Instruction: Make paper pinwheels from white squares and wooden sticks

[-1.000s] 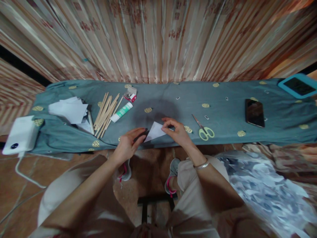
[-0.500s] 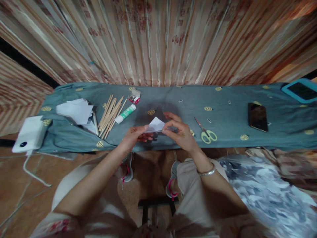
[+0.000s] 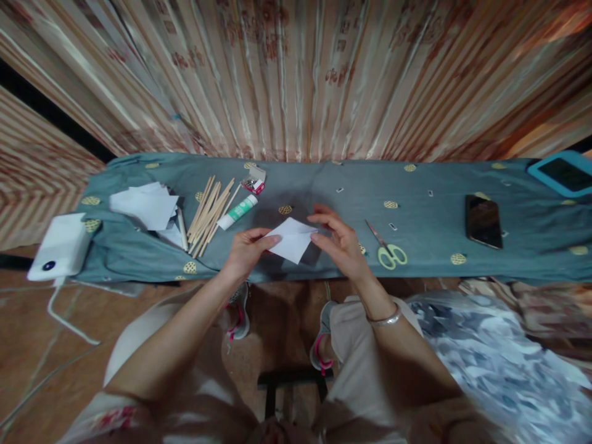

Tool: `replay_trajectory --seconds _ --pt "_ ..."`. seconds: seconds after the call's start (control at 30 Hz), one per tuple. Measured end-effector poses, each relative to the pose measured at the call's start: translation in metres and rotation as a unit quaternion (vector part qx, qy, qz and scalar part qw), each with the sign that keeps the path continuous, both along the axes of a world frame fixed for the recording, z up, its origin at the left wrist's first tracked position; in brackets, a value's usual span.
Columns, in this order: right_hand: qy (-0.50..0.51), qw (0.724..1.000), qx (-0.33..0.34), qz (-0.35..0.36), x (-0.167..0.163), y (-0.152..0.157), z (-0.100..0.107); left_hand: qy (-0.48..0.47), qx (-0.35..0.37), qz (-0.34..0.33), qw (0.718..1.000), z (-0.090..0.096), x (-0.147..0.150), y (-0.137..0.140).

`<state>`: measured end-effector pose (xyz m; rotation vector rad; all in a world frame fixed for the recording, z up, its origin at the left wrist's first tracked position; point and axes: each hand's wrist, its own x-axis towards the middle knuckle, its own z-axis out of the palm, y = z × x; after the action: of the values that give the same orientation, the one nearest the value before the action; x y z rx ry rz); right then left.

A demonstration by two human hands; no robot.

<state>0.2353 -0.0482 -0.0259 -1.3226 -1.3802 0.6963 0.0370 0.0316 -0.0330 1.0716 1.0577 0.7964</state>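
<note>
A small white piece of paper (image 3: 292, 242) is spread in a diamond shape above the cloth, with a crease across its middle. My left hand (image 3: 250, 250) pinches its left corner, thumb on top and fingers partly hidden beneath. At the right corner is my right hand (image 3: 340, 243), its thumb against the edge and its bent fingers lifted a little beyond it. Scissors (image 3: 387, 251) with pale green handles lie to the right of that hand. Left of the paper are a glue stick (image 3: 237, 213) and a bundle of wooden sticks (image 3: 210, 216).
A small open red-and-white box (image 3: 254, 180) sits behind the glue stick. White paper sheets (image 3: 148, 206) and a white pen-like stick (image 3: 182, 228) lie at left, near a white device (image 3: 60, 246) with a cable. A phone (image 3: 483, 221) and a blue-framed tablet (image 3: 564, 172) lie at right.
The paper has gone from folded, with a peak showing, to opened out into a flat diamond tilted toward me. My left thumb now lies on its face. The view has shifted slightly.
</note>
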Motion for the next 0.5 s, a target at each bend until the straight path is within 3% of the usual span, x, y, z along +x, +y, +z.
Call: replay_trajectory --seconds 0.27,0.5 --pt "0.12 0.986 -0.102 -0.048 -0.01 0.016 -0.013 -0.019 0.023 0.01 0.999 0.008 0.004 -0.003" --pt "0.184 0.975 -0.107 -0.057 -0.012 0.022 -0.013 0.015 0.021 -0.018 1.0 0.014 -0.002 -0.001"
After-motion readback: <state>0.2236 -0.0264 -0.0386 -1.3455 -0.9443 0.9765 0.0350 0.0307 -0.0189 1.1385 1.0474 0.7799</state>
